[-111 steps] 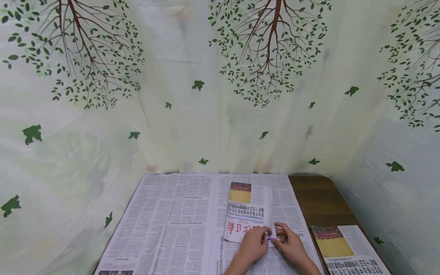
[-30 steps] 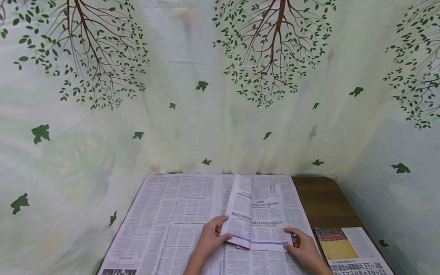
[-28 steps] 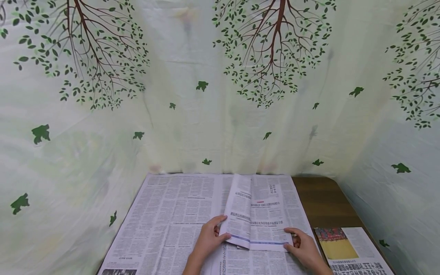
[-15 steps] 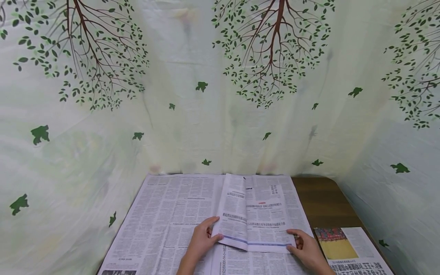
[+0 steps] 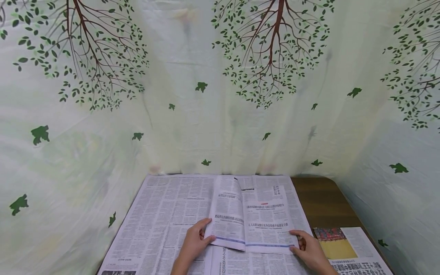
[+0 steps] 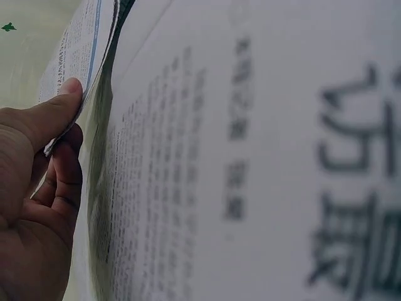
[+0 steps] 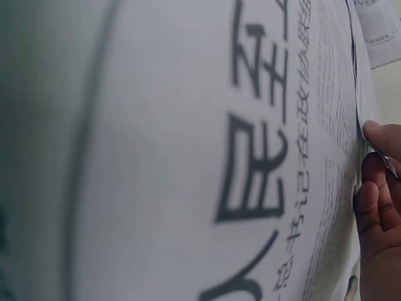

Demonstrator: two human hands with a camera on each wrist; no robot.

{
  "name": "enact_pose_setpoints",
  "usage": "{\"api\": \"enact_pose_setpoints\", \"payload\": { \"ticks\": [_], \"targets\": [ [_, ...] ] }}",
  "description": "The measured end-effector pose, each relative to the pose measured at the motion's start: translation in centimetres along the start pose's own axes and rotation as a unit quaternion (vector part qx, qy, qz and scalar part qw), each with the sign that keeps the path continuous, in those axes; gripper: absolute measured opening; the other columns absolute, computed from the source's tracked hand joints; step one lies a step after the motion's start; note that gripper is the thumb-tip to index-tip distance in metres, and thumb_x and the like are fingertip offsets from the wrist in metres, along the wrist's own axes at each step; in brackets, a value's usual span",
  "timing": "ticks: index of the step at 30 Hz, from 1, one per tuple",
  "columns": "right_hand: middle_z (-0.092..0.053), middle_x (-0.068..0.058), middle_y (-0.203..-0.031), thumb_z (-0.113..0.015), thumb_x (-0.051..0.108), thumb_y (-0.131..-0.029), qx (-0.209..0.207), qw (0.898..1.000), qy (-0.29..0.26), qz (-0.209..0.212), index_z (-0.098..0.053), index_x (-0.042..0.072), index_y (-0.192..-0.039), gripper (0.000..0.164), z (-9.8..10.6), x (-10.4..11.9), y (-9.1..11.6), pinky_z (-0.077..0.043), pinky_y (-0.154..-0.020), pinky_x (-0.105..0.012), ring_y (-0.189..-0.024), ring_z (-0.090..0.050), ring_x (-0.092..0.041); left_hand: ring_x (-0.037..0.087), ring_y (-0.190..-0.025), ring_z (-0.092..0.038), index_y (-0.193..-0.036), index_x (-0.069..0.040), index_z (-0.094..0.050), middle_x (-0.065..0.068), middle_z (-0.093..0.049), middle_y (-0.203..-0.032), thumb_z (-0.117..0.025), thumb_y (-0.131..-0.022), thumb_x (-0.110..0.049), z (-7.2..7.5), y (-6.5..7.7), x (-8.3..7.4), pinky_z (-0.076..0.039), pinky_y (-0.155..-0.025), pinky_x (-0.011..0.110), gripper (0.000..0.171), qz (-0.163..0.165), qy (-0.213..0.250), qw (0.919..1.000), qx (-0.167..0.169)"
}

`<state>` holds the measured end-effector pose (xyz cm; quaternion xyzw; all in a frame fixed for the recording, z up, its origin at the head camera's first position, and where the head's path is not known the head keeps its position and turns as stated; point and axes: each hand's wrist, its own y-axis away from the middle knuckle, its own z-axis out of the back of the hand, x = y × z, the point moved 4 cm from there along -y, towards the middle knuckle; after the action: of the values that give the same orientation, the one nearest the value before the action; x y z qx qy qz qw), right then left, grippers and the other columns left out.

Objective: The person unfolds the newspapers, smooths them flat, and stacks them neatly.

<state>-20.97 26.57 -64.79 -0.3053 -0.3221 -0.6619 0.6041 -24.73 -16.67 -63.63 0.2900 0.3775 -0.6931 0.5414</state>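
A folded newspaper [image 5: 264,217] lies partly opened, its left part raised along a crease and a blue line running near its lower edge. My left hand [image 5: 194,240] pinches the lower left edge between thumb and fingers; in the left wrist view the thumb [image 6: 70,91] presses on top of several paper layers. At the lower right corner, my right hand [image 5: 309,248] pinches the other edge. The right wrist view shows that thumb [image 7: 382,135] over the paper edge, fingers curled beneath. Beneath it all spreads a larger newspaper sheet [image 5: 165,214].
A brown wooden table [image 5: 319,198] shows at the right. On it lies another folded newspaper [image 5: 337,244] with a yellow and red picture, partly behind my right hand. A pale curtain [image 5: 178,126] printed with trees and leaves stands behind and on both sides.
Earlier both hands were together at the folded paper's lower right, with its red-titled face up. It was then opened to inner pages. Over the last second my left hand draws its edge leftward, widening it.
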Motion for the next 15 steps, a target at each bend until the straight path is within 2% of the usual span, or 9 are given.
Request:
{"api": "enact_pose_setpoints", "payload": {
  "ticks": [8,15],
  "targets": [
    [-0.053,-0.001,-0.072,-0.086,0.008,-0.081,0.0,1.0,0.01,-0.004,-0.069,0.011,-0.129,0.051,0.3,-0.2,0.2,-0.038,-0.057,-0.024,-0.059,-0.044,-0.01,0.0,-0.063,-0.047,-0.136,-0.006,-0.065,0.003,-0.066,-0.093,-0.092,-0.075,-0.017,1.0,0.3,0.6,-0.045,-0.056,0.019,0.068,-0.001,-0.008,0.9999,-0.011],
    [-0.052,0.0,-0.073,-0.086,0.007,-0.08,-0.011,1.0,0.021,0.0,-0.069,0.01,-0.128,0.051,0.4,-0.3,0.2,-0.038,-0.057,-0.023,-0.06,-0.045,-0.009,0.002,-0.063,-0.045,-0.138,-0.008,-0.064,0.0,-0.061,-0.085,-0.09,-0.077,-0.018,1.8,0.5,1.2,-0.043,-0.057,0.019,0.067,0.028,-0.022,0.9994,0.0]
  ]
}}
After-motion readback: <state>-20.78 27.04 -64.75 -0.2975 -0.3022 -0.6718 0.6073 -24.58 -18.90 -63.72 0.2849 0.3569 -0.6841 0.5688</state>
